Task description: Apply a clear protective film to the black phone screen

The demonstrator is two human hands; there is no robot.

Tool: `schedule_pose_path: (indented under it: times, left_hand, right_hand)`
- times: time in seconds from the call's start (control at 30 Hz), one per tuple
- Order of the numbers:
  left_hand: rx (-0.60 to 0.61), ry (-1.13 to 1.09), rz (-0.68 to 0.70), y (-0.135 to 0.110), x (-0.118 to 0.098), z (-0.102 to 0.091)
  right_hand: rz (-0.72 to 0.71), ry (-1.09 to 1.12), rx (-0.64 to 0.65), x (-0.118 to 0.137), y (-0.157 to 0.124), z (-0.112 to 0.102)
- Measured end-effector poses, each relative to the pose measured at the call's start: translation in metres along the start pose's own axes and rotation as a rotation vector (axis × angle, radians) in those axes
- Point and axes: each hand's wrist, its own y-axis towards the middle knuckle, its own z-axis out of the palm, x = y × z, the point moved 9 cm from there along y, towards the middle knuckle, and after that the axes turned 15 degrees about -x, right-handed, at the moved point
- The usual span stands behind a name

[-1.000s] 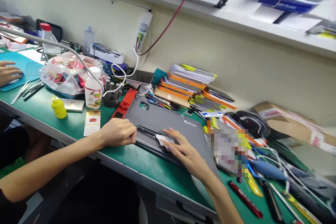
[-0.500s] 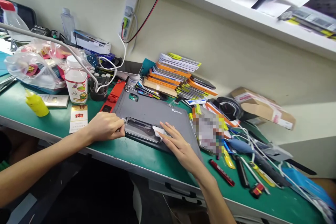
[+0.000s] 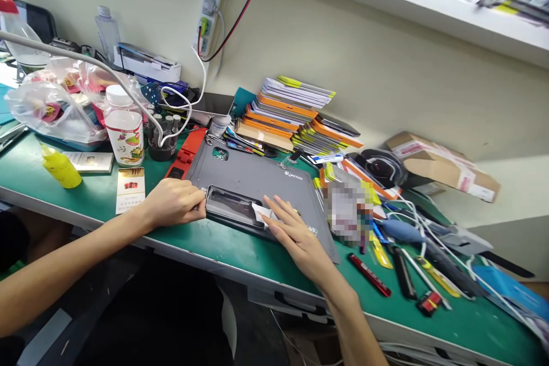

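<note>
The grey mat [image 3: 251, 168] looks smooth and matt; on it, a dark panel [image 3: 229, 202] shines like glass under a paper-like white scrap [image 3: 258, 210]. Beneath it, the worktop [image 3: 240, 266] is faintly glossy. Left of the mat lies a crinkled plastic bag [image 3: 47, 104].

White lettering [image 3: 294, 176] on gray mat [image 3: 257, 174] (blurred), nothing clearly legible

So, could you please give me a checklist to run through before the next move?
1. Phone lying on the grey work mat: ok.
2. Left hand at the phone's left end: ok; whether it grips the phone, cannot tell.
3. White wipe at the fingers of the right hand: ok.
4. Whole phone uncovered: not ok; the wipe overlaps its right end.
5. Phone free of fine specks: cannot tell, too small to see.
6. Yellow squeeze bottle apart from the phone: ok.
</note>
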Motion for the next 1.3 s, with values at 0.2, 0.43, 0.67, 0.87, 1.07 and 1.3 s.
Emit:
schedule_pose_path:
  times: [0.2,0.43,0.67,0.87,1.07,1.3]
  left_hand:
    - [0.021,-0.012,0.004,-0.001,0.000,0.002]
    - [0.000,0.022,0.013,0.000,0.001,0.000]
    - [0.006,0.020,0.019,-0.001,0.000,0.002]
    - [0.016,0.024,0.020,-0.002,0.001,0.003]
    - [0.014,0.026,0.021,0.000,0.000,0.002]
    - [-0.002,0.016,0.010,0.002,0.001,-0.002]
  right_hand:
    - [-0.039,-0.027,-0.033,0.005,-0.014,-0.002]
    - [-0.088,-0.039,-0.048,0.020,-0.011,0.003]
    - [-0.100,-0.061,-0.015,0.020,-0.008,0.002]
    - [-0.128,-0.080,-0.039,0.027,-0.004,0.008]
    - [-0.154,-0.059,-0.010,0.039,0.004,0.024]
    - [-0.151,-0.048,0.006,0.042,0.010,0.026]
